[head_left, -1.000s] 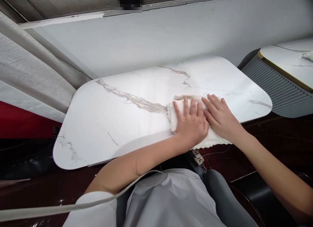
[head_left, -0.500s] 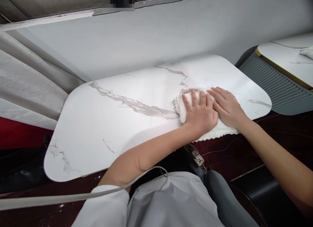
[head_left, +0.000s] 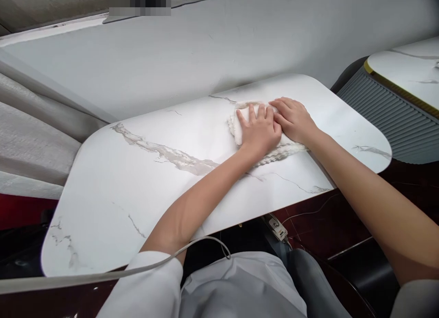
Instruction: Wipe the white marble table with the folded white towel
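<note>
Both hands — left hand (head_left: 259, 130), right hand (head_left: 295, 120) — lie flat, fingers spread, gripping nothing, pressing the white cloth (head_left: 274, 149) against the marble table (head_left: 137, 181) right of centre.

bare tabletop (head_left: 137, 181) left, wall (head_left: 206, 48) behind

Both hands flat, side by side

The left hand (head_left: 259, 129) lies palm down with fingers spread and pointing away from the body, its bare forearm stretched forward from a white sleeve. The right hand (head_left: 294, 119) lies palm down just beside it, fingers angled toward the left hand and touching it, arm extended.
</note>
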A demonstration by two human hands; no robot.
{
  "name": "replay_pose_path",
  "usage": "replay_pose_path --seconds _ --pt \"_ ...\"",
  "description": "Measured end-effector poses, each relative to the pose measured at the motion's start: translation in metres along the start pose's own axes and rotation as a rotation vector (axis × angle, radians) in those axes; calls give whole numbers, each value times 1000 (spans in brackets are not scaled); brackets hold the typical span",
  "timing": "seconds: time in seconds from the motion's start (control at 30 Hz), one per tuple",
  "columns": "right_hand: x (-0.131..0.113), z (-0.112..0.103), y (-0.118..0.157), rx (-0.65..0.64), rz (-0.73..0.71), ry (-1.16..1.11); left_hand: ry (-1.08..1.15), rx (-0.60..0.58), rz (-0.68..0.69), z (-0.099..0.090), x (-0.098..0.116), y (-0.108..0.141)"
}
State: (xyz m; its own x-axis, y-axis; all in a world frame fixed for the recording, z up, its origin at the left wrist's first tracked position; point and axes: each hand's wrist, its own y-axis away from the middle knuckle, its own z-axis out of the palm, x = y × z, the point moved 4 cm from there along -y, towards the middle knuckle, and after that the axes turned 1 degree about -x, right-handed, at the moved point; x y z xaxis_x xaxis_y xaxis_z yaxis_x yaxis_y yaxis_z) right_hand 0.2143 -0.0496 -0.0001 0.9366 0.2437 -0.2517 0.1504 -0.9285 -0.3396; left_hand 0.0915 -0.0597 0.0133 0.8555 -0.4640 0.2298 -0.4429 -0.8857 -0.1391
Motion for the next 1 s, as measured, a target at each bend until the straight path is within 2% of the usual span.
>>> replay_pose_path --seconds 0.2,0.43,0.73,1.0 --pt "8 19 -51 -13 43 -36 -17 3 -64 1 -26 -42" --pt "9 24 -91 -98 109 -96 52 19 -119 0 -48 -78" --pt "17 28 -122 -128 116 9 102 27 -153 4 -65 -112" --pt "23 30 -134 -126 115 55 87 51 -161 2 -67 -125"
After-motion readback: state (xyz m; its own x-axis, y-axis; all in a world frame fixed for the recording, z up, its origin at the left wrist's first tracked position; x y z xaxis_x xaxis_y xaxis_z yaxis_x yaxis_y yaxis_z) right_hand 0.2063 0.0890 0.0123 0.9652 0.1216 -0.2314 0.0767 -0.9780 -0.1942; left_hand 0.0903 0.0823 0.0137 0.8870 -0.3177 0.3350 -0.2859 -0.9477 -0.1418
